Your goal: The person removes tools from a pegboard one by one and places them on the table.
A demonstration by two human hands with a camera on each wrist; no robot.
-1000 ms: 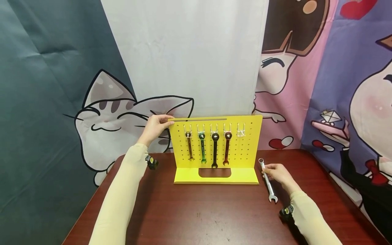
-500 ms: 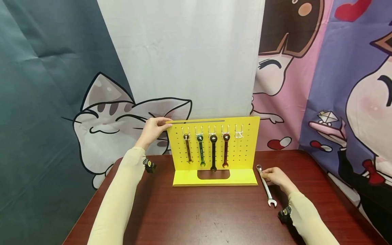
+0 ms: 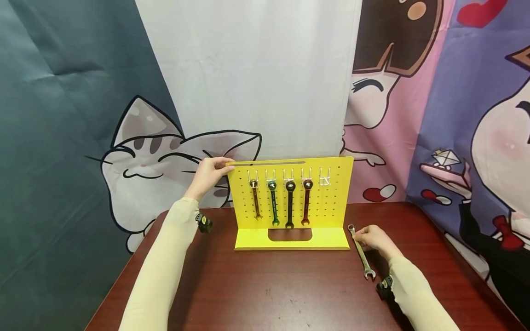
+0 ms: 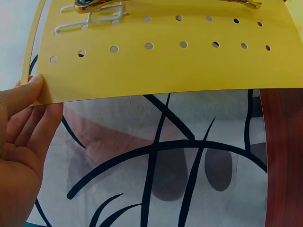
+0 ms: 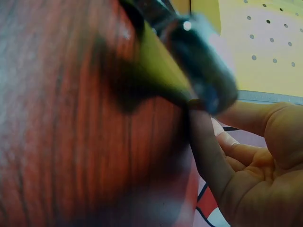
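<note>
My left hand point(image 3: 210, 174) pinches the upper left corner of a yellow pegboard stand point(image 3: 291, 244), thumb in front and fingers behind, as the left wrist view shows. My right hand point(image 3: 376, 240) pinches a silver combination wrench point(image 3: 362, 254) near its ring end, to the right of the stand. Its open end points toward me, close over the table. In the right wrist view the wrench point(image 5: 201, 64) is blurred between thumb and fingers. On white hooks along the board hang a gold-brown wrench point(image 3: 255, 201), a green wrench point(image 3: 274, 203), a black wrench point(image 3: 290, 205) and a red wrench point(image 3: 306, 202).
A bare white double hook point(image 3: 325, 179) sits at the board's right end. The stand rests on a dark red wooden table point(image 3: 269, 289), and a cartoon-printed cloth point(image 3: 265, 78) hangs behind it.
Within the right hand's pinch, the silver wrench has come slightly lower and toward me since a second ago. The left hand keeps its grip on the board corner.
</note>
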